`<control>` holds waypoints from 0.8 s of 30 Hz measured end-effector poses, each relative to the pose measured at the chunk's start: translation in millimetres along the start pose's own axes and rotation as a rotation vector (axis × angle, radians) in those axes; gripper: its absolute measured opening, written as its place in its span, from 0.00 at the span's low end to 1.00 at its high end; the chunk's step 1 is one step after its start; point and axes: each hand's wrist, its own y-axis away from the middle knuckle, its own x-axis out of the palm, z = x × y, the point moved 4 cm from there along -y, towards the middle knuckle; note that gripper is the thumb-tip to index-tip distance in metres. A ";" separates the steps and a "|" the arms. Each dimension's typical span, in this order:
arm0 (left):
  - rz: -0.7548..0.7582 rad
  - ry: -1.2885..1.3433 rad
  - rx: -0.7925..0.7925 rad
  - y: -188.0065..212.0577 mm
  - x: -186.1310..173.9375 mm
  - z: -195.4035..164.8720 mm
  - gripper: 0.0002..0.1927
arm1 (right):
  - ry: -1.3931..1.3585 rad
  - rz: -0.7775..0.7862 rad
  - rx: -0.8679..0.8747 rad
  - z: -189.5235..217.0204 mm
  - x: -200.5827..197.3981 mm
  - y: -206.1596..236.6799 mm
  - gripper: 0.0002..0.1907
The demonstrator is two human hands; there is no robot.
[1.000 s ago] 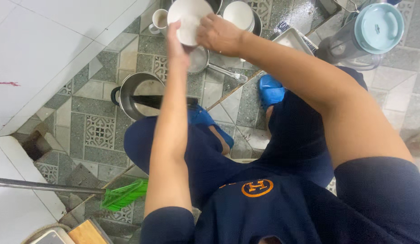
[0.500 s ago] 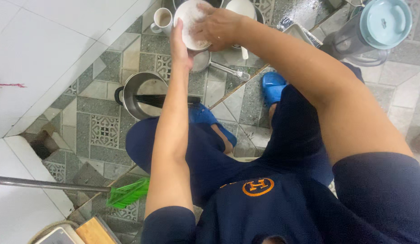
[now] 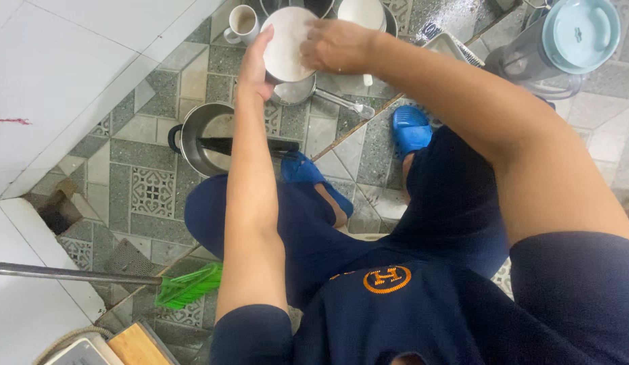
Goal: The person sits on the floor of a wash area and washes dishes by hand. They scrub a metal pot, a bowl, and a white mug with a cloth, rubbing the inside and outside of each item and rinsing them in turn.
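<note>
I crouch over a patterned tile floor. My left hand (image 3: 255,66) grips the left rim of a white bowl (image 3: 284,44) held tilted above a steel pan. My right hand (image 3: 336,44) lies on the bowl's right side with its fingers pressed against the surface; whether it holds a sponge or cloth is hidden. Below the bowl sits a small steel saucepan (image 3: 295,90) with a long handle pointing right.
A white mug (image 3: 241,21) and another white bowl (image 3: 360,13) stand at the top. A steel pot (image 3: 198,135) with a black-handled utensil sits left of my knee. A blender jug (image 3: 562,42) is top right. A green broom (image 3: 186,286) and floor drain (image 3: 56,211) lie at left.
The bowl has shifted slightly down and right in view, and my right hand has slid across its surface. My left hand keeps its grip.
</note>
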 end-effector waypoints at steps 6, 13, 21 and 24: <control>-0.305 0.226 0.296 3.3 24.3 30.5 0.30 | -0.429 0.144 0.396 17.3 12.3 -15.1 0.13; -0.190 0.009 0.460 -5.0 1.8 3.1 0.30 | -0.237 0.013 0.156 0.8 7.2 -6.5 0.18; 0.058 -0.212 -0.027 1.5 9.5 5.9 0.33 | 0.102 0.249 0.018 -14.5 4.2 3.9 0.42; 0.095 -0.315 -0.115 7.3 13.1 14.0 0.36 | 0.195 0.337 -0.155 -6.8 2.7 0.3 0.50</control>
